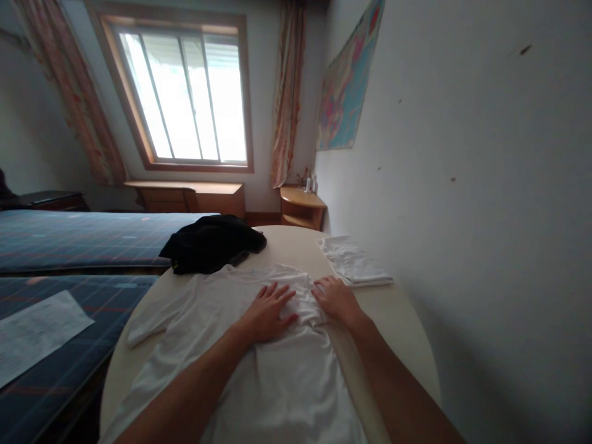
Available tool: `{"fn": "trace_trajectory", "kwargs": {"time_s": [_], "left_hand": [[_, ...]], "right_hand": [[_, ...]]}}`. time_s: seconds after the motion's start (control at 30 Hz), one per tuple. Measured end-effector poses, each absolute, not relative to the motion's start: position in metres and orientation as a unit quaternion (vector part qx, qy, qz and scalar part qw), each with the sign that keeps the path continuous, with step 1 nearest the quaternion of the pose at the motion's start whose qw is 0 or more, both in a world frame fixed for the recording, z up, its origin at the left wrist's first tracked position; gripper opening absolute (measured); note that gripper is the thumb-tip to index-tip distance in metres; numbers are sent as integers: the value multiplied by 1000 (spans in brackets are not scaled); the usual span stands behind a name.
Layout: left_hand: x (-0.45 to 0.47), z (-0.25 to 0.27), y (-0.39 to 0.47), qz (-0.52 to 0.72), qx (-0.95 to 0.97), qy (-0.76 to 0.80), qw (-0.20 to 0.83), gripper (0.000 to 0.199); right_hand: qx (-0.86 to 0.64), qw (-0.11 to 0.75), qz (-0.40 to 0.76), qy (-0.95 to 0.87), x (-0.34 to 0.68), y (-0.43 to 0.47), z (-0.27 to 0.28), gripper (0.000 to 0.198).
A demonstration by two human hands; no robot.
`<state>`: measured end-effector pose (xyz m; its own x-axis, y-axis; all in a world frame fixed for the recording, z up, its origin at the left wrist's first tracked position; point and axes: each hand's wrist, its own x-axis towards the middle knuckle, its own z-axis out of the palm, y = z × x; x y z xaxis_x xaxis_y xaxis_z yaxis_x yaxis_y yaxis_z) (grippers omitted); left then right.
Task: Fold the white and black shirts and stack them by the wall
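A white short-sleeved T-shirt (287, 382) is spread on a round cream table (287, 237). Its left sleeve (157, 317) lies outstretched, while its right side looks turned inward and wrinkled. My left hand (272, 311) rests flat on the upper middle of the shirt, fingers spread. At the shirt's right edge, my right hand (335, 299) lies palm down over the bunched fabric, its fingers slightly bent and its thumb hidden. Just beyond that hand lies a folded white garment (356, 262). A crumpled black garment (210, 243) sits past the shirt's collar, at the table's far left.
Blue plaid mattresses (92, 240) stand left of the table, with a printed paper sheet (44, 333) on the nearer one. The white wall (485, 246) runs close along the right. A wooden desk (217, 192) and a corner shelf (303, 198) stand at the back.
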<state>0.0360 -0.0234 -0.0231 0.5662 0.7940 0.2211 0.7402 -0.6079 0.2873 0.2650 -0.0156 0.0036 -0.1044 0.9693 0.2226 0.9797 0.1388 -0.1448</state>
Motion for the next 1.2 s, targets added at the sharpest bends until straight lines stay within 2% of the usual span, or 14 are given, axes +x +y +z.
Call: {"fn": "trace_trajectory", "kwargs": {"time_s": [0.17,0.3,0.4,0.5,0.63,0.83,0.97,1.2], "left_hand": [[29,-32,-8,176,825,535,38,47],[22,-34,0,189,774,604,3,45],[18,-31,7,234,771,592,-11,41],[14,-31,11,266,803,533,-5,39],[14,-36,13,222,821,525,16,45],[23,-30,22,208,805,556,-18,46],[30,-18,47,206,800,562,-38,40],[33,-22,89,116,841,528,-13,42]], "right_hand": [[-644,108,-2,-757,263,-6,-15,45],[-642,150,-45,-751,260,0,-12,42],[-614,180,-1,-768,250,-4,-11,45],[-596,143,59,-788,238,-15,-14,55],[-618,97,74,-777,234,-25,-13,57],[-603,99,85,-787,242,-24,-10,55],[-578,102,105,-802,246,-22,-12,55],[-586,76,148,-793,249,-20,-9,62]]}}
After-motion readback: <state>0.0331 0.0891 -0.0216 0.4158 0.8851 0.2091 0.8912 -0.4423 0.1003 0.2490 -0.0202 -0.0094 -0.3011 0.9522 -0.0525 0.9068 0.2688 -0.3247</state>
